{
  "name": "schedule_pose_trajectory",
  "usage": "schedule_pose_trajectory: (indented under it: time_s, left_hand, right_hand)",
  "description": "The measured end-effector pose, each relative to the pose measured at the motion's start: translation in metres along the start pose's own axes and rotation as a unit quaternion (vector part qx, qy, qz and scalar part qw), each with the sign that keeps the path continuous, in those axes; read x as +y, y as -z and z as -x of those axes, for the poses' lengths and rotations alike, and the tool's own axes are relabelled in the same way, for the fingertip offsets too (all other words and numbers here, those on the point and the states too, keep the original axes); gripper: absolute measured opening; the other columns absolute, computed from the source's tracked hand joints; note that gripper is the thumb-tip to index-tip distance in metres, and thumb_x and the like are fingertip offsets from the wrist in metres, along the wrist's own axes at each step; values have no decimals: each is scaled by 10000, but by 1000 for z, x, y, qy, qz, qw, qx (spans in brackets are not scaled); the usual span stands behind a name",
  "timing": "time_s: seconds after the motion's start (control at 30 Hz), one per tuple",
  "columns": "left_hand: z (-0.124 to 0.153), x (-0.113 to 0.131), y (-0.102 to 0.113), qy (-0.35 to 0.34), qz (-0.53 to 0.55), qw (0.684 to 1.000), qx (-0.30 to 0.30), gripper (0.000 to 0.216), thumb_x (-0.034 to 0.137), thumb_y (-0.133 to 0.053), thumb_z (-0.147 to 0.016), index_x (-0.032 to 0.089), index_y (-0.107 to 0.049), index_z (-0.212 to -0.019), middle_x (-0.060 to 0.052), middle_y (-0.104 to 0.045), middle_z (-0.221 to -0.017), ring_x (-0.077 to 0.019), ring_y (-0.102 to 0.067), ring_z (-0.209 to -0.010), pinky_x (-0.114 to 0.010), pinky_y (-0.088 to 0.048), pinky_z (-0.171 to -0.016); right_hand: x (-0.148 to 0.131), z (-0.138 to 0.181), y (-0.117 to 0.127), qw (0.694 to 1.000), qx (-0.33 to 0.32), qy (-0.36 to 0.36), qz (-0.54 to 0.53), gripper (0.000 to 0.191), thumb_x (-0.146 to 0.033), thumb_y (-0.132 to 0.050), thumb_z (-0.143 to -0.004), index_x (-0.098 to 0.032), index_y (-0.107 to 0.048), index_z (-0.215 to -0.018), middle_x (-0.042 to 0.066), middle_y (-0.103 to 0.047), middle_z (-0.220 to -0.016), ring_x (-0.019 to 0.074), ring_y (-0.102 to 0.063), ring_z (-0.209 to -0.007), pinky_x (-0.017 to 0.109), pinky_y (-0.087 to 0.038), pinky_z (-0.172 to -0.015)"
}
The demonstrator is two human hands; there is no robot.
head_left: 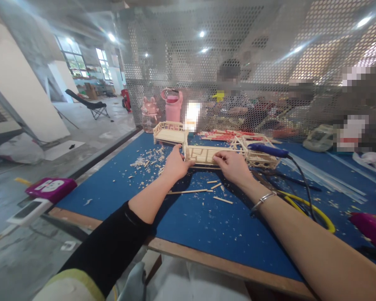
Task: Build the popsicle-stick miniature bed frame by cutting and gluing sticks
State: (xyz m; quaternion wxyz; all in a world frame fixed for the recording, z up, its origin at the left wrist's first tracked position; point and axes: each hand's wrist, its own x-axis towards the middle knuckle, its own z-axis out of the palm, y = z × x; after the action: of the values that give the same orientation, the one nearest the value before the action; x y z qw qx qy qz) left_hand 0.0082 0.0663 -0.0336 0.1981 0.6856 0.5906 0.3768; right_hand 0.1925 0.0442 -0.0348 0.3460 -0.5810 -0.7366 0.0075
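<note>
A model built of thin wooden sticks [203, 154], with railings and raised frames, stretches across the blue work surface [188, 225]. At its near left corner my left hand [176, 164] grips the end, thumb in front and fingers behind. My right hand [233, 166] is closed in a pinch against the front railing; whether a small loose stick is also between its fingertips is hidden. Just beyond that hand, a blue-handled corded tool [267, 149] lies over the model's right part. Several short cut sticks [223, 200] and wood crumbs lie in front and to the left.
Red-tipped sticks [225, 135] are piled behind the model. Clear rods [328, 175] and a yellow cable [327, 219] lie to the right. Pink bottles [173, 108] stand at the back before a perforated metal screen [175, 62]. People sit beyond the screen. A purple-and-white device [46, 192] hangs at the left edge.
</note>
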Motion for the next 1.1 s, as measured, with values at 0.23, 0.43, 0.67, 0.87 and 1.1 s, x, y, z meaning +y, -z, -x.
schedule_pose_trajectory:
  time_s: [0.23, 0.43, 0.67, 0.87, 1.1]
  left_hand:
    - [0, 1, 0, -1, -2, 1000, 3, 704, 287, -713, -615, 146, -413, -1236, -56, -597, -848, -200, -578, -773, -295, -418, -702]
    - [0, 1, 1, 0, -3, 1000, 1, 703, 280, -711, -621, 150, -405, -1241, -56, -598, -858, -201, -579, -775, -302, -426, -707]
    - [0, 0, 0, -3, -4, 1000, 1, 711, 282, -713, -620, 135, -403, -1242, -64, -594, -859, -217, -582, -796, -316, -426, -722]
    - [0, 0, 0, 1, -2, 1000, -3, 715, 287, -710, -623, 137, -397, -1248, -63, -596, -870, -212, -584, -798, -311, -428, -726]
    - [0, 2, 1, 8, -10, 1000, -8, 736, 297, -711, -627, 137, -385, -1267, -61, -604, -891, -205, -583, -823, -294, -427, -736]
  right_hand:
    - [3, -1, -1, 1000, -4, 23, -2, 229, -245, -430, -806, -177, -640, -743, 63, -676, -773, 181, -574, -738, 273, -389, -675]
    - [3, 0, -3, 999, 10, 34, -7, 221, -241, -424, -807, -186, -626, -734, 67, -673, -786, 190, -575, -770, 284, -394, -698]
    - [2, 0, -2, 1000, 5, 29, -4, 216, -238, -432, -800, -175, -628, -736, 73, -673, -791, 194, -575, -774, 287, -388, -693]
    - [3, 1, -1, 999, -9, 3, -31, 227, -270, -444, -797, -177, -640, -730, 58, -671, -769, 184, -578, -746, 281, -390, -676]
    - [5, 0, -2, 1000, 0, 16, -26, 215, -256, -479, -788, -170, -673, -751, 66, -694, -841, 188, -598, -819, 284, -409, -735]
